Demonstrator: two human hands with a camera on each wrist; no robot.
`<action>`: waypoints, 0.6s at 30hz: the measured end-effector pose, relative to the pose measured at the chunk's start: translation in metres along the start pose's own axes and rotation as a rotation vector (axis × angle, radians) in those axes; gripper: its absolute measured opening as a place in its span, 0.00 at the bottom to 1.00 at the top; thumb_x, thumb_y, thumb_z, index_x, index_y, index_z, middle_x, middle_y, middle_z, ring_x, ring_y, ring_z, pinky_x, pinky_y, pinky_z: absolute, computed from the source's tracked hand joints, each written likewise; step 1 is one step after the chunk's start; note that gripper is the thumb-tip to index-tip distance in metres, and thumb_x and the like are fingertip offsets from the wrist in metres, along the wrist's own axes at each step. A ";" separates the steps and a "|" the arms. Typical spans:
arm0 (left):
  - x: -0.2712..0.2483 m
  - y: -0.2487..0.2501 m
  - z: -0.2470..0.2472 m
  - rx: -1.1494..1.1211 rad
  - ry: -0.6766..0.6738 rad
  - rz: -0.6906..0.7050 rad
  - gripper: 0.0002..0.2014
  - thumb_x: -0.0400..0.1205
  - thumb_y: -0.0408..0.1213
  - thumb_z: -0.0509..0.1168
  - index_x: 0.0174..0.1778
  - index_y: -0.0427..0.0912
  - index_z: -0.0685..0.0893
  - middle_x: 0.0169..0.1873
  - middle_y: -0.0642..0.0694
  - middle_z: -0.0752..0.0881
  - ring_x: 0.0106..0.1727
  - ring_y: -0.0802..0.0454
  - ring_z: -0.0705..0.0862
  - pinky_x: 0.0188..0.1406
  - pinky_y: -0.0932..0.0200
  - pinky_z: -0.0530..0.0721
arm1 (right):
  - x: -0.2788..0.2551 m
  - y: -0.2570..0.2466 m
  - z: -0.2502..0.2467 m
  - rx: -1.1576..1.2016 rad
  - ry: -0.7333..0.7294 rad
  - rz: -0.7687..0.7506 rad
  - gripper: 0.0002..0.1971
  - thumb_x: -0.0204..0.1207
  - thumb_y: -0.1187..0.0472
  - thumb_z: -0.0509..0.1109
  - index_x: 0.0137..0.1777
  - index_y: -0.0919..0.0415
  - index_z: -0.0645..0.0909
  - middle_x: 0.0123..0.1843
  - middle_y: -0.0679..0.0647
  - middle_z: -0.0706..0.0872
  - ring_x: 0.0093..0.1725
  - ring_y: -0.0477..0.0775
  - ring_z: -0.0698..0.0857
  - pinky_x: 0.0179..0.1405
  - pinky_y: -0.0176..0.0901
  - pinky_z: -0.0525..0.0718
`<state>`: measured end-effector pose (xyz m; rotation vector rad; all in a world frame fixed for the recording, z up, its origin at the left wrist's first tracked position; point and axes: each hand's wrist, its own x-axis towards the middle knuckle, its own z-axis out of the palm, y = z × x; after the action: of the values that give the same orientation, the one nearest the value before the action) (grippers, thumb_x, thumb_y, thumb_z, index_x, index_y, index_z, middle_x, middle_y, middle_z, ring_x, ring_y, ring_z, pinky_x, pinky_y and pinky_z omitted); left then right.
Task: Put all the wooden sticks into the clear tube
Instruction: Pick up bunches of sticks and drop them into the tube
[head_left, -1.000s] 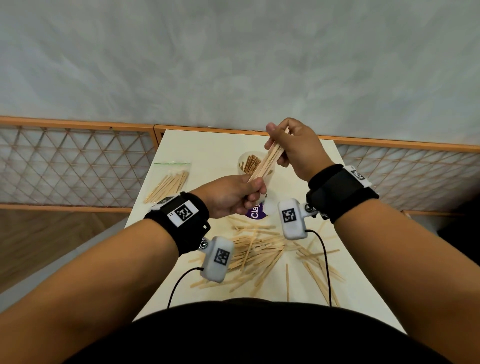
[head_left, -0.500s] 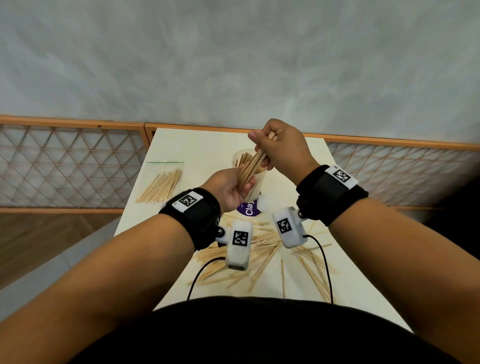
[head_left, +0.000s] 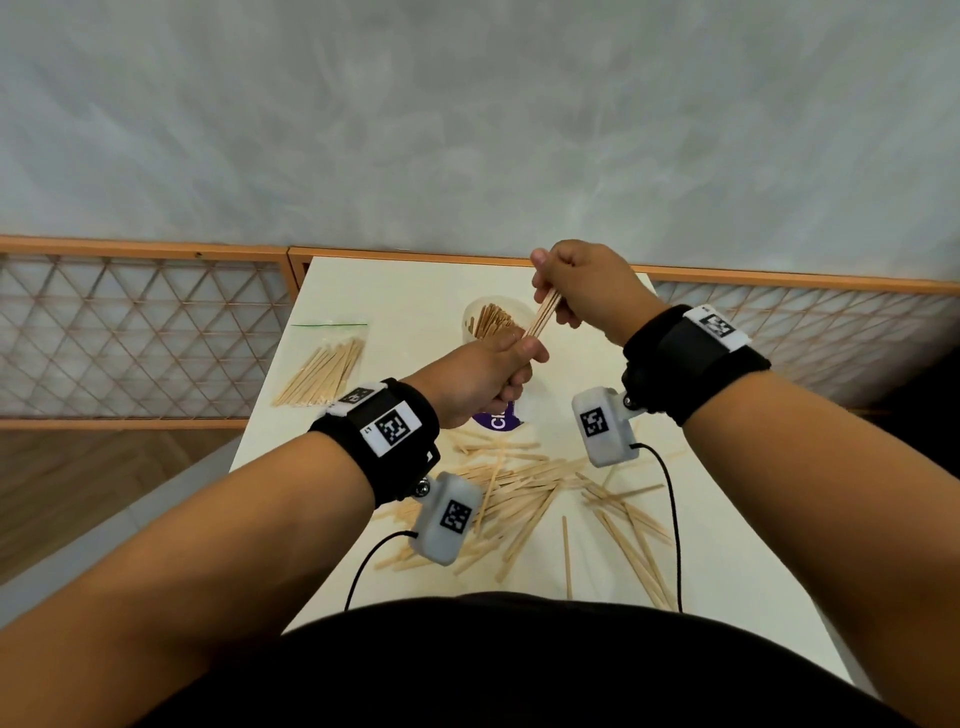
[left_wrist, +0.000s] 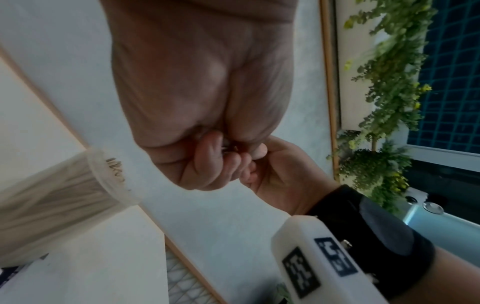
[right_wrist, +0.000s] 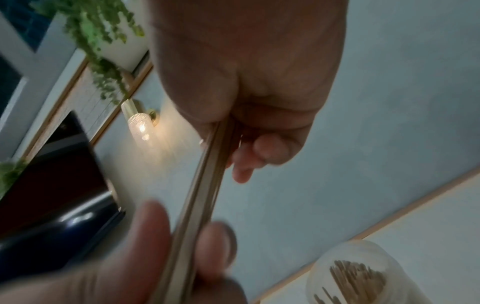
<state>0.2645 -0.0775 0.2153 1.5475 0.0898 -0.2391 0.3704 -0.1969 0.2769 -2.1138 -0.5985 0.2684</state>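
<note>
Gripping one small bundle of wooden sticks (head_left: 543, 313) between them, both hands are up off the tabletop (head_left: 395, 291), just in front of the clear tube (head_left: 480, 317). The right hand (head_left: 584, 291) has its fingers curled round the upper end of the bundle; the right wrist view shows the sticks running out from under the thumb and down toward the other hand. The left hand (head_left: 480, 376) is closed round the lower end, thumb on top, fist-like, with nothing else in it that I can see. The bundle slants, its top end toward the far side of the tabletop, and it sits just beside the tube's mouth rather than over it. I would guess the hands are squaring the sticks up before dropping them in.

The tube stands upright behind the left hand, its lower part hidden by that hand, with a purple label (head_left: 498, 418) showing under the wrist. It already holds a good clutch of sticks, their tips showing in the open mouth.

A lot is left, though. A loose pile of sticks (head_left: 524, 499) lies scattered on the near part of the tabletop, under and between the two wrists, some fanned out to the right. Well apart on the left lies a clear zip bag (head_left: 324, 366) with more sticks in it. By my reckoning the job is well short of finished.
</note>
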 end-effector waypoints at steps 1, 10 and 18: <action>0.001 -0.001 -0.004 -0.032 -0.010 -0.007 0.13 0.90 0.44 0.50 0.49 0.44 0.76 0.29 0.50 0.69 0.26 0.58 0.66 0.19 0.68 0.64 | 0.001 0.000 -0.006 0.120 -0.074 0.013 0.12 0.83 0.54 0.65 0.43 0.62 0.80 0.37 0.54 0.86 0.25 0.48 0.80 0.24 0.38 0.79; 0.007 -0.009 -0.013 -0.012 -0.084 -0.058 0.13 0.89 0.46 0.50 0.50 0.43 0.75 0.28 0.51 0.69 0.23 0.59 0.64 0.16 0.69 0.60 | 0.008 -0.001 -0.021 0.096 -0.286 0.072 0.03 0.78 0.68 0.70 0.44 0.66 0.85 0.40 0.63 0.87 0.29 0.51 0.86 0.36 0.43 0.90; 0.021 -0.018 -0.036 -0.273 -0.234 -0.126 0.20 0.87 0.53 0.46 0.42 0.43 0.73 0.23 0.53 0.65 0.19 0.62 0.61 0.16 0.68 0.54 | 0.021 0.005 -0.022 0.127 -0.350 0.068 0.06 0.73 0.75 0.72 0.45 0.65 0.86 0.36 0.61 0.89 0.36 0.56 0.90 0.43 0.44 0.91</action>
<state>0.2844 -0.0442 0.1920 1.2351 0.0331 -0.4863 0.3984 -0.2043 0.2861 -1.9797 -0.6921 0.7068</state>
